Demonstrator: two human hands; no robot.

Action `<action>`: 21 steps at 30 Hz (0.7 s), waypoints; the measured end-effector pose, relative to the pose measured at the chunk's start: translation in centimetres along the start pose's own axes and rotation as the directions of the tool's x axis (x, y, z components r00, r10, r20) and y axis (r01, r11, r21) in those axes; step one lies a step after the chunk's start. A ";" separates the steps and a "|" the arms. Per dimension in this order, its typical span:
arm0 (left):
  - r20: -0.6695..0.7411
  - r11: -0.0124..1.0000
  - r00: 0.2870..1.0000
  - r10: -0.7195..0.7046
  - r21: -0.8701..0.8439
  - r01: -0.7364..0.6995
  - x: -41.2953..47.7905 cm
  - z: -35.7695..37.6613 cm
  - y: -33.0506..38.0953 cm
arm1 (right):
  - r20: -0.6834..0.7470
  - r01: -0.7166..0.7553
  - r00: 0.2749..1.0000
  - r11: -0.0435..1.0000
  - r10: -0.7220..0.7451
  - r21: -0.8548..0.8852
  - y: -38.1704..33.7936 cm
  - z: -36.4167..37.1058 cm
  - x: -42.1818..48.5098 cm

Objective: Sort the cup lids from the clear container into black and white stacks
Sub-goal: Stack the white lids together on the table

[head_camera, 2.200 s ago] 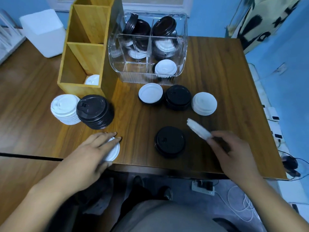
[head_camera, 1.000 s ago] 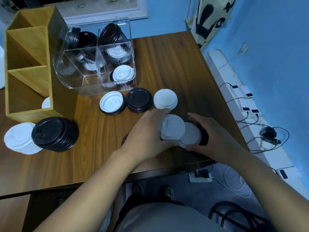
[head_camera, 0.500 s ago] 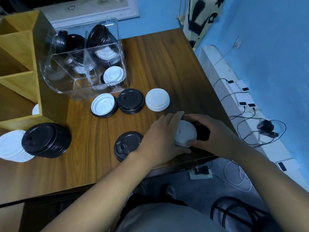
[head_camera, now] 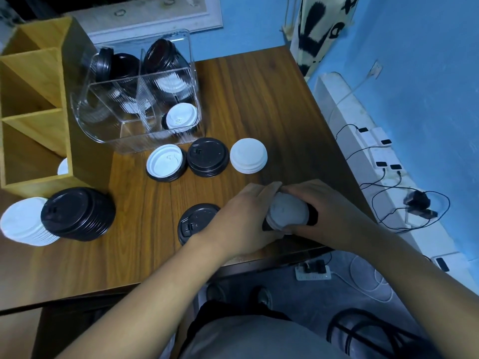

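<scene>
Near the table's front edge, my left hand (head_camera: 246, 218) and my right hand (head_camera: 326, 211) both grip a small stack of white lids (head_camera: 286, 212); something black shows under it. A black lid (head_camera: 195, 222) lies just left of my left wrist. Further back sit a white lid on a black one (head_camera: 166, 161), a black stack (head_camera: 207, 156) and a white stack (head_camera: 248, 155). The clear container (head_camera: 134, 99) behind them holds several black and white lids. At the far left stand a tall white stack (head_camera: 22, 221) and a tall black stack (head_camera: 77, 213).
A wooden compartment organiser (head_camera: 36, 112) stands at the left with a white lid (head_camera: 63, 167) in its lowest slot. The table's right edge drops to a floor with power strips and cables (head_camera: 383, 161).
My left hand came over from the left with a white lid and joined my right hand; the two white lids are now together in one stack held between both hands.
</scene>
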State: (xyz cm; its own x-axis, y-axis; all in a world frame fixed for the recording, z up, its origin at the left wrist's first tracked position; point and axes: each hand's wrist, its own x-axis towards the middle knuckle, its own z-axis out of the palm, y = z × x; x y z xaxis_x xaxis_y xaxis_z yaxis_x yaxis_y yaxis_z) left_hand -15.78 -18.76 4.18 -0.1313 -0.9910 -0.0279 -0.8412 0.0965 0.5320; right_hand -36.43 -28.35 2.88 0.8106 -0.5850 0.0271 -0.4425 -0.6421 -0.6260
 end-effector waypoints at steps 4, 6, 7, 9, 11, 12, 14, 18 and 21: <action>-0.019 1.000 1.000 -0.004 -0.030 0.004 0.0 -0.1 0.1 | -0.045 -0.046 0.998 0.990 0.052 0.132 -0.2 -1.3 -0.5; -0.020 0.999 1.000 -0.014 -0.033 0.013 0.1 -0.2 0.1 | -0.063 -0.061 0.995 0.962 0.080 0.268 0.0 -1.9 -0.7; -0.015 0.999 1.000 -0.015 -0.037 0.014 0.2 -0.3 0.0 | -0.078 -0.064 0.993 0.949 0.092 0.308 0.2 -2.2 -0.8; 0.007 0.999 1.000 -0.015 -0.043 0.015 0.4 -0.5 -0.1 | -0.104 -0.065 0.989 0.943 0.104 0.325 0.6 -2.9 -1.0; 0.040 0.999 0.999 -0.006 -0.050 0.008 0.7 -0.6 -0.2 | -0.106 -0.070 0.989 0.959 0.103 0.276 1.0 -3.3 -1.2; 0.060 0.999 0.998 -0.007 -0.053 0.010 0.8 -0.7 -0.3 | -0.098 -0.074 0.990 0.965 0.101 0.251 1.0 -3.4 -1.3; 0.098 0.998 0.995 -0.011 -0.059 0.017 1.1 -0.8 -0.6 | -0.063 -0.074 0.994 0.975 0.089 0.210 1.1 -3.4 -1.4; 0.149 0.994 0.989 -0.015 -0.101 0.030 1.3 -1.2 -1.1 | -0.025 -0.042 0.999 0.992 0.046 0.119 0.7 -2.4 -1.2; 0.127 0.993 0.991 -0.031 -0.109 0.045 1.5 -0.9 -1.1 | -0.033 -0.014 0.999 0.999 0.015 0.042 0.2 -1.4 -0.7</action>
State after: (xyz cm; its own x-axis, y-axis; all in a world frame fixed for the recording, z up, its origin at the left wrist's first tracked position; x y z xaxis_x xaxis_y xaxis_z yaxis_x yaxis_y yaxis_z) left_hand -14.56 -20.45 4.26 -0.1706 -0.9735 -0.1521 -0.7841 0.0407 0.6193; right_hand -37.61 -28.76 3.83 0.7909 -0.6104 0.0431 -0.4370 -0.6127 -0.6586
